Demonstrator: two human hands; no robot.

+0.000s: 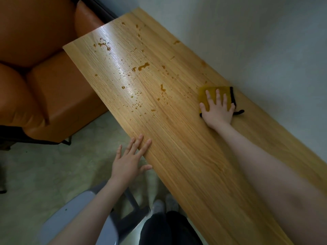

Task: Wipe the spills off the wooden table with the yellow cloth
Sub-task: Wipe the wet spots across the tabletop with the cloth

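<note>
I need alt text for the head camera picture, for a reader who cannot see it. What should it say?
A person's right hand presses flat on a folded yellow cloth with black edging near the wall-side edge of a long wooden table. Amber-coloured spill drops dot the far half of the table. The left hand rests open on the near edge, beside an orange leather sofa.

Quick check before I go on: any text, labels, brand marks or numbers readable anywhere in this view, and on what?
None. No word, label, brand or number shows on the yellow cloth, the wooden table, the orange sofa or the grey chair.
</note>
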